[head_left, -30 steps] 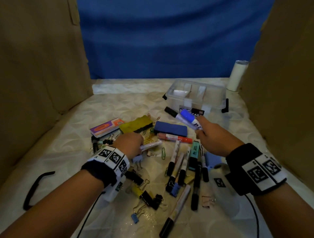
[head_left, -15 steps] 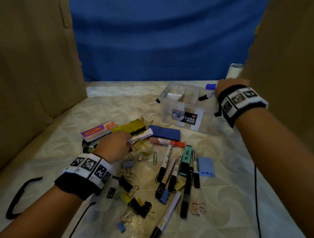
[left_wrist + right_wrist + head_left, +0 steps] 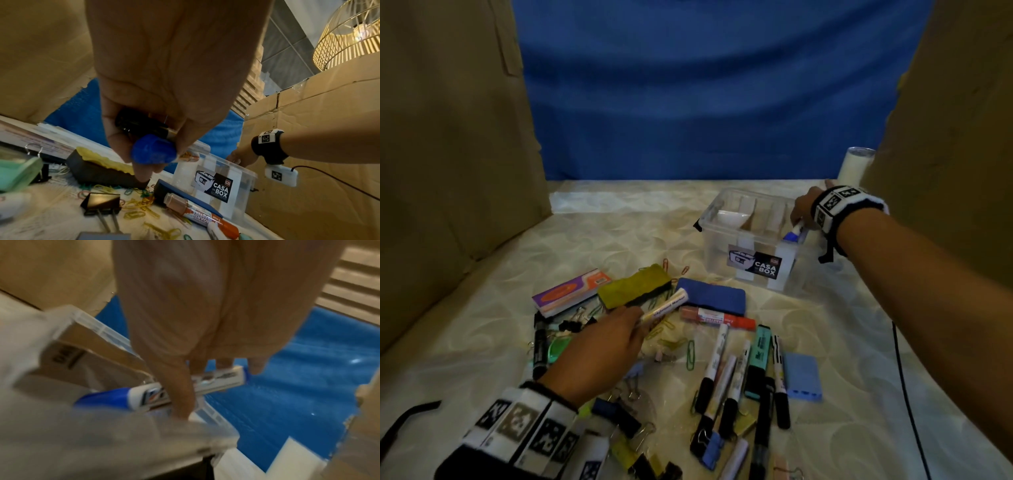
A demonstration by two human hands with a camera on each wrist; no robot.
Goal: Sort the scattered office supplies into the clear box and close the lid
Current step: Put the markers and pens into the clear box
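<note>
The clear box (image 3: 722,219) stands open at the back right, with dividers inside. My right hand (image 3: 803,212) reaches down into its right end and grips two markers; a blue cap (image 3: 792,235) shows below the fingers. In the blurred right wrist view the fingers pinch a blue-capped marker (image 3: 107,398) and a white marker (image 3: 218,381) over the box rim. My left hand (image 3: 609,342) hovers over the pile and holds a white marker (image 3: 666,305). The left wrist view shows its fingers curled round a blue-capped marker (image 3: 153,152) and a black-capped one (image 3: 133,123).
Around the left hand lie a yellow eraser (image 3: 635,284), a blue eraser (image 3: 710,299), a red marker (image 3: 717,318), several markers, binder clips and paper clips, and a small blue block (image 3: 801,377). Cardboard walls stand left and right. A white cylinder (image 3: 854,166) stands behind the box.
My right hand has carried its markers from above the pile to the box and dipped them into its right end. The left hand has lifted its marker off the pile.
</note>
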